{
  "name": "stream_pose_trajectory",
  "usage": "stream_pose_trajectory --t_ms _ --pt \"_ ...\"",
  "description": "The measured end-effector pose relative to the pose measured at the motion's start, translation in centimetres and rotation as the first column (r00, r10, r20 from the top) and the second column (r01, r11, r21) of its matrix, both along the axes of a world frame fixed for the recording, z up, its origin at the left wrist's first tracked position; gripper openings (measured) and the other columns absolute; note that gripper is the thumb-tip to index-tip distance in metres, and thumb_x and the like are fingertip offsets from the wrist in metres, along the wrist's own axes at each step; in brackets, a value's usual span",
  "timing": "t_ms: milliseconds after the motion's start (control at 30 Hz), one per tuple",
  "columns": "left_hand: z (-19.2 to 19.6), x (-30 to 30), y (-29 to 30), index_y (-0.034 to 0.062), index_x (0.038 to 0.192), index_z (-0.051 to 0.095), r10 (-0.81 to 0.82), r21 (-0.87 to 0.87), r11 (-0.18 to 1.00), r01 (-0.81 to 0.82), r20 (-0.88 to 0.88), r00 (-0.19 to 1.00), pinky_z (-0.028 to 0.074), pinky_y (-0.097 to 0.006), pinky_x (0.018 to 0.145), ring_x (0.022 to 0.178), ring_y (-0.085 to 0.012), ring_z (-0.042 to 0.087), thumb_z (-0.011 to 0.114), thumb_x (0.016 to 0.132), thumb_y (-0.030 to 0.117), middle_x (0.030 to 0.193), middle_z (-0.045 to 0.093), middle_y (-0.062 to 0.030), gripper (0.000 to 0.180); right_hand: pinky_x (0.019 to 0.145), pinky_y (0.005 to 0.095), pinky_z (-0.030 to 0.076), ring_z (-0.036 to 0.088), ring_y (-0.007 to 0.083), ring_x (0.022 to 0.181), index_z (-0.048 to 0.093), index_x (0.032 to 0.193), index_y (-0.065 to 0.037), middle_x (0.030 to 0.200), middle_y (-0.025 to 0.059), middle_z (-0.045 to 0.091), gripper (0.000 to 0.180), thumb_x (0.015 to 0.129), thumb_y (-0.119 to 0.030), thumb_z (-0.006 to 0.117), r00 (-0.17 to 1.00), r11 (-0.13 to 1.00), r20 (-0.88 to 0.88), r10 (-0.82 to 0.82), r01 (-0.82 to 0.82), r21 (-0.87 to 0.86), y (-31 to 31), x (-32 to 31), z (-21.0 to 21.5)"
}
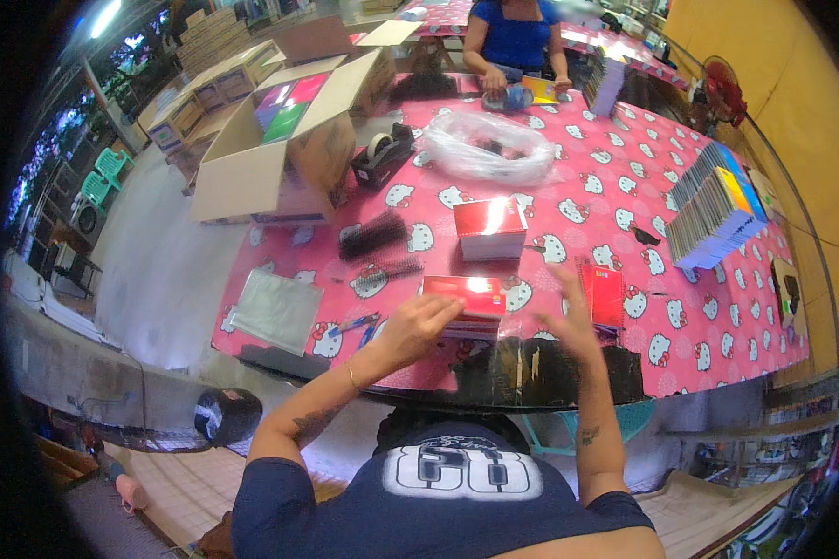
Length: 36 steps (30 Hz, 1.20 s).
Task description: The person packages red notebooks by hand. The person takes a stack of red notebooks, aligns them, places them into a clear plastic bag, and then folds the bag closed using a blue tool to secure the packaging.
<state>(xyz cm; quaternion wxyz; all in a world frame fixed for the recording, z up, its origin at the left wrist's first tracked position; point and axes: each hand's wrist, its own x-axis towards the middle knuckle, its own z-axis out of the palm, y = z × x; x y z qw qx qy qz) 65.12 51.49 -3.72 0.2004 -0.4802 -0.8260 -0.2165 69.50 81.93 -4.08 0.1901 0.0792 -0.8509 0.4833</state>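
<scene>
A stack of red-covered notebooks (475, 296) lies at the table's near edge in front of me. My left hand (418, 326) is closed on the left end of this stack, fingers bent over the top cover. My right hand (573, 321) hangs open with its fingers apart, between that stack and some red spiral notebooks (607, 296) on the right; it holds nothing. Just beyond stands another neat stack of red notebooks (490, 228). Bundles of thin black pieces, perhaps binding coils (373, 236), lie to the left.
Clear plastic sleeves (277, 310) and blue pens (354, 324) lie at left. Farther off are a tape dispenser (383, 156), an open carton (242, 177) of colored notebooks and a plastic-wrapped roll (488, 149). Notebook rows (715, 212) stand right. A co-worker in blue (515, 42) works opposite.
</scene>
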Motion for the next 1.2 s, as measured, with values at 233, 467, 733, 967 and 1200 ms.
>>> stream_pose_trajectory --t_ms 233,467,733,967,1200 --pt "3.7 -6.5 2.3 0.0041 0.116 0.067 -0.084 0.118 0.991 0.063 0.183 0.979 0.051 -0.042 0.08 0.089 -0.0313 0.065 0.063 0.088 0.01 0.098 0.068 -0.015 0.029 0.093 0.0328 0.049 0.062 0.0201 0.105 0.056 0.125 -0.006 0.114 0.0092 0.063 0.05 0.08 -0.005 0.078 0.948 0.91 0.275 0.157 -0.031 -0.414 -6.3 -2.5 -2.1" --pt "-12.8 -12.8 -5.3 0.0021 0.111 0.062 0.364 -0.148 0.92 -0.362 -0.014 0.931 0.05 -0.044 0.081 0.089 -0.0363 0.059 0.067 0.085 0.021 0.095 0.061 -0.0192 0.032 0.087 0.0288 0.05 0.06 0.0125 0.099 0.06 0.11 -0.005 0.103 0.0052 0.063 0.03 0.083 0.004 0.071 0.986 0.903 0.137 0.099 -0.031 -0.428 -8.3 -2.3 -1.6" --pt "-5.1 -10.0 -3.9 0.0073 0.115 0.064 0.429 0.213 0.87 -0.444 0.114 0.896 0.049 -0.04 0.07 0.084 -0.0303 0.06 0.062 0.09 0.009 0.092 0.061 -0.013 0.025 0.086 0.0261 0.05 0.061 0.01 0.097 0.063 0.108 -0.003 0.104 0.0031 0.067 0.024 0.086 0.004 0.069 0.959 0.819 0.18 0.218 -0.079 -0.568 -7.9 -2.7 -3.4" --pt "1.1 -2.2 -3.2 0.0062 0.111 0.072 0.138 0.409 0.843 -0.351 0.465 0.874 0.049 -0.033 0.064 0.069 -0.0222 0.06 0.068 0.091 0.009 0.082 0.064 -0.0104 0.021 0.086 0.0263 0.049 0.061 0.0097 0.096 0.065 0.112 -0.003 0.102 0.0027 0.068 0.027 0.087 0.004 0.068 0.956 0.78 0.159 0.245 -0.098 -0.618 -8.4 -3.0 -2.9" --pt "0.3 -2.6 -3.1 0.0052 0.107 0.073 0.223 0.395 0.848 -0.354 0.341 0.913 0.05 -0.032 0.062 0.07 -0.0196 0.063 0.071 0.089 0.01 0.083 0.066 -0.01 0.019 0.085 0.0257 0.049 0.06 0.0089 0.094 0.067 0.11 -0.003 0.101 0.0009 0.068 0.023 0.087 0.003 0.068 0.959 0.796 0.155 0.237 -0.1 -0.597 -8.6 -3.0 -3.1"
